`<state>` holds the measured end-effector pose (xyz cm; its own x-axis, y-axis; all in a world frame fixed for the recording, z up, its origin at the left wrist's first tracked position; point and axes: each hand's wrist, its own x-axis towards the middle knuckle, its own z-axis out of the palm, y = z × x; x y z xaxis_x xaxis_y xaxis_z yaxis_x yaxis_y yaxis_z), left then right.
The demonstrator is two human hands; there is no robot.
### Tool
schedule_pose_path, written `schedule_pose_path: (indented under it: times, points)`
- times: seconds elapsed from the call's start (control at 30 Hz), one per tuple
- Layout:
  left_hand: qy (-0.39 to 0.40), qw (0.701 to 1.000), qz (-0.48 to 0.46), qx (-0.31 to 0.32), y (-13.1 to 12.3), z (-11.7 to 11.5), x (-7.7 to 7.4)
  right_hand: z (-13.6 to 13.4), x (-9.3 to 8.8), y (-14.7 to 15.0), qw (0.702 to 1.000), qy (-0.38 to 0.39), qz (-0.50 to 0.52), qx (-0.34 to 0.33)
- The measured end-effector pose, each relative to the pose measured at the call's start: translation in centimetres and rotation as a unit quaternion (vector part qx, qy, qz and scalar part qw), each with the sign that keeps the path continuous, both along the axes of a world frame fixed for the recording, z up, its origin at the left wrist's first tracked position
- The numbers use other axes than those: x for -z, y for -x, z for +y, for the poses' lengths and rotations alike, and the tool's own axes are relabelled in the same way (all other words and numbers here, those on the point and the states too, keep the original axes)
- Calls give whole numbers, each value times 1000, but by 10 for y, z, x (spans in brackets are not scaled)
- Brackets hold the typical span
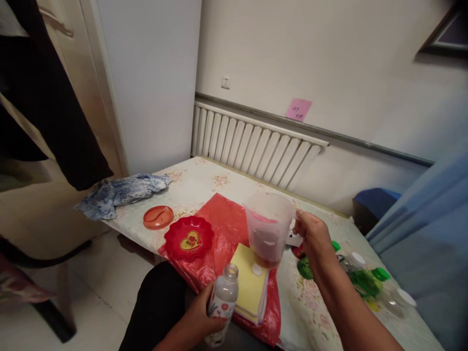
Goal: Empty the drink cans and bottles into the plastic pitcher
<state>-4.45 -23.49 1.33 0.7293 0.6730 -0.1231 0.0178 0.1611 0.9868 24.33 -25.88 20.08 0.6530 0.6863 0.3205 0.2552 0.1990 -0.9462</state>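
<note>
My left hand (202,314) is wrapped around a clear bottle (225,297) with a flower pattern; its mouth is uncapped and it stands nearly upright near my lap. With my right hand (314,236) I grip the handle of a translucent plastic measuring jug (269,226), held up to the right of the bottle and apart from it. Below the jug lies a yellow notepad (248,282) with a small white round cap (257,269) on it. Under the pad spreads a red plastic bag (228,219). Whether the jug holds liquid is hard to tell.
Left of the bag sit a red scalloped dish (189,238) and an orange round lid (158,217). A blue patterned cloth (124,192) hangs over the table's (197,183) left edge. Several bottles, some with green caps (380,274), stand at the right by a blue curtain (420,234).
</note>
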Motion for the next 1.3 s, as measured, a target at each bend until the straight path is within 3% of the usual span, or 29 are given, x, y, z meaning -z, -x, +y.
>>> schedule_pose_path:
  times: [0.23, 0.43, 0.83, 1.3]
  points:
    - [-95, 994, 48, -17, -20, -11, -10, -87, -5, -16, 988, 124, -90, -21]
    - [-170, 983, 72, -9, -29, -18, -17, -125, -11, -23, 960, 204, -187, -49]
    - [-222, 972, 72, 6, -33, -24, -21, -137, -24, -15, 875, 288, -379, -91]
    - [-265, 962, 63, 24, -38, -28, -14, -137, -45, -8, 827, 315, -443, -141]
